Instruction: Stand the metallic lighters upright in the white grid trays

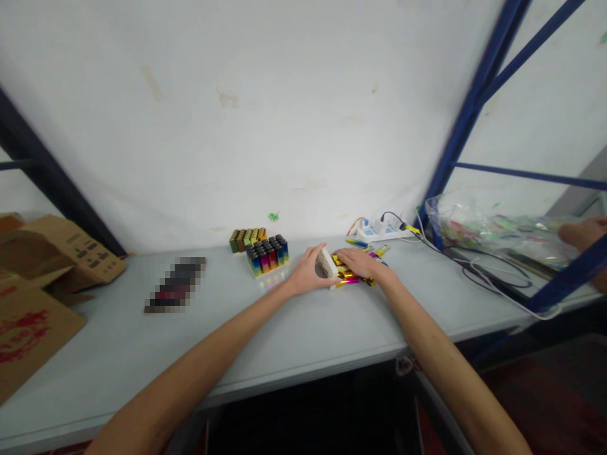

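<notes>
Near the bench (237,341)'s back edge, our left hand (306,275) pinches tray (327,260) between thumb and fingers; right hand (359,261) covers lighters (348,276), grip we can't tell.

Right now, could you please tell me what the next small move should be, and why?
I would probably have the right hand press the shiny pieces gently together while the left hand steadies the white tray, since the tray is tilted up right beside them and the right hand lies over them.
</notes>
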A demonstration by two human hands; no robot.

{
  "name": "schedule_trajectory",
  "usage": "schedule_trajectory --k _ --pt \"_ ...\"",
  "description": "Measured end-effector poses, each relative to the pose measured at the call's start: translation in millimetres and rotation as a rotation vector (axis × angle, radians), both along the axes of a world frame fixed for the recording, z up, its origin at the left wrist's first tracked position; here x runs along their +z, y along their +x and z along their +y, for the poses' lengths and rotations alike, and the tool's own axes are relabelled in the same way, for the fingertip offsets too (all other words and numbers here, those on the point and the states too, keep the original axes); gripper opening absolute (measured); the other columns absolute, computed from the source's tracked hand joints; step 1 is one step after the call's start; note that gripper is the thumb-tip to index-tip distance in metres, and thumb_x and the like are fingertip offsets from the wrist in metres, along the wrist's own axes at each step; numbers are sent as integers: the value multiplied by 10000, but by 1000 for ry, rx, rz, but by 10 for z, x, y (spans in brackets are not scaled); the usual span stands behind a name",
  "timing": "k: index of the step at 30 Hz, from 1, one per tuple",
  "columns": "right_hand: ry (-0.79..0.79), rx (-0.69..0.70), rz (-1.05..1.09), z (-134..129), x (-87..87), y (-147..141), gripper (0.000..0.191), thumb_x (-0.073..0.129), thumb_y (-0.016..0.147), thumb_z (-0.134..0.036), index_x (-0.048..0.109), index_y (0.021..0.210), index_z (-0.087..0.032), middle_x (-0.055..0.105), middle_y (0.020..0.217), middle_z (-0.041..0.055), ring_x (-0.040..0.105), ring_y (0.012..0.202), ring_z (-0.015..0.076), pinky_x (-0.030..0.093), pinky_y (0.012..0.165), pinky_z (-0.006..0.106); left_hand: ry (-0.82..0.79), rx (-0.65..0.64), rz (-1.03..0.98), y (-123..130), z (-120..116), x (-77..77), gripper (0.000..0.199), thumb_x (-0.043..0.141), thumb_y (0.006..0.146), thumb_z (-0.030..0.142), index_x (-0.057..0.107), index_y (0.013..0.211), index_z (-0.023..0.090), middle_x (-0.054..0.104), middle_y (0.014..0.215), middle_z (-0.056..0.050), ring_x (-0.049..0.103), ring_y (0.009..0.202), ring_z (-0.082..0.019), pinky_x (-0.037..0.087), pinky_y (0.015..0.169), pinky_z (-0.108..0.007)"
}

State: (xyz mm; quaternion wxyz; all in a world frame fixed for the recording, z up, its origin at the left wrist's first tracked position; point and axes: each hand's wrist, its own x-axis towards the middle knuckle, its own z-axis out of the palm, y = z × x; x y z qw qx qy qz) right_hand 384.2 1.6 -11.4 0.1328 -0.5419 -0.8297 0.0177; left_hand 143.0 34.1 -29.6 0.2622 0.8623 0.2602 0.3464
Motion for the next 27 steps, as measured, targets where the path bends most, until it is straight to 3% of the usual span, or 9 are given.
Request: schedule_trajectory --k 6,11,17,21,24,27 --pt "97 -46 105 -115 144 -190 420 339 1119 -280 725 1194 -131 758 1226 151 697 1090 222 476 1007 328 19 23 -18 6 10 -8 1094 908 659 646 430 1542 210 522 1475 -143 545 1383 -340 430 1219 -494" --pt "81 20 -149 -118 45 -450 285 514 1050 -214 709 1224 -100 736 1258 192 678 1175 277 468 1036 372 16 18 -41 46 19 -11 1088 910 662 625 428 1539 198 524 1480 -151 540 1392 -341 436 1213 -490" --pt "115 76 -165 -82 3 -251 345 429 1068 -146 698 1282 -108 704 1369 179 637 1299 255 423 1127 389 43 35 -2 -14 36 37 1000 895 679 581 471 1499 195 543 1450 -145 558 1373 -342 450 1201 -489" --pt "94 25 -85 -105 79 -136 385 352 1111 -188 714 1219 -115 760 1229 158 699 1147 221 465 1035 339 41 40 14 -84 59 42 1030 898 673 601 460 1509 189 541 1455 -147 561 1366 -344 450 1199 -495" --pt "107 -48 -13 -128 117 -215 449 308 1135 -262 736 1103 -129 781 1069 131 714 985 207 484 943 317 41 35 -2 -74 60 26 1039 895 678 614 453 1516 186 540 1451 -150 568 1352 -340 454 1192 -493" --pt "103 -23 -15 -147 88 -389 353 409 1103 -264 720 1181 -115 766 1160 156 705 1057 233 477 982 340 44 38 -19 -23 38 15 1023 892 684 614 457 1512 201 537 1446 -146 560 1359 -337 452 1191 -489"
